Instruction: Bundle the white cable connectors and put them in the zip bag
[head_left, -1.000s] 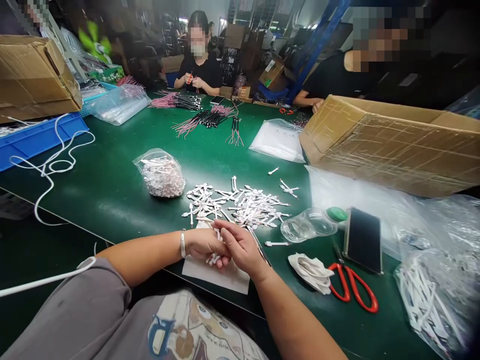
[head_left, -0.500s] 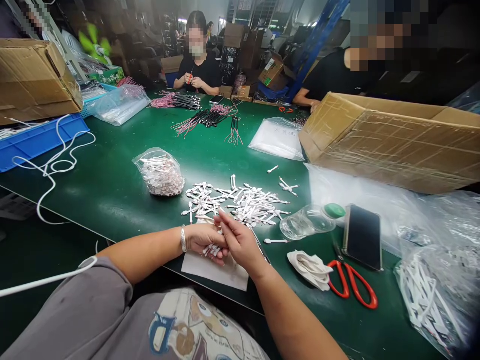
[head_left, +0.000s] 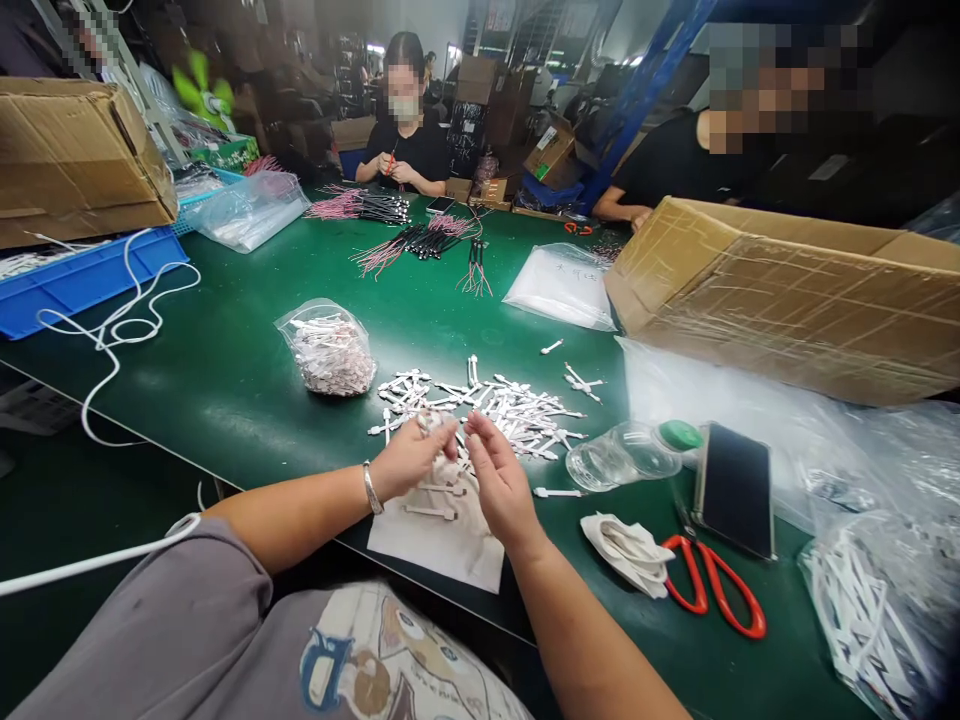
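My left hand [head_left: 411, 458] is closed, with a small bunch of short white cables with connector ends [head_left: 435, 420] showing at its fingertips. Just right of it, my right hand [head_left: 504, 485] has its fingers stretched out and slightly curved, with nothing visible in them. Beneath both hands lies a white sheet of paper [head_left: 469, 568] at the table edge, with a few white cable pieces [head_left: 429, 513] on it. Beyond the fingertips spreads a loose pile of the same white cables [head_left: 517, 410]. A clear bag filled with such cables [head_left: 334, 350] stands to the left of the pile.
To the right are a clear bottle [head_left: 626, 455], a phone [head_left: 735, 490], red-handled scissors [head_left: 720, 585] and a folded white cloth-like bundle [head_left: 626, 555]. A large cardboard box [head_left: 787, 310] stands behind them. Black-and-pink wires [head_left: 420, 243] lie farther back, where two people sit.
My hands have moved apart; earlier they were together, the right fingers over the left palm holding white cables. Cable pieces now show on the paper. The view has shifted slightly.
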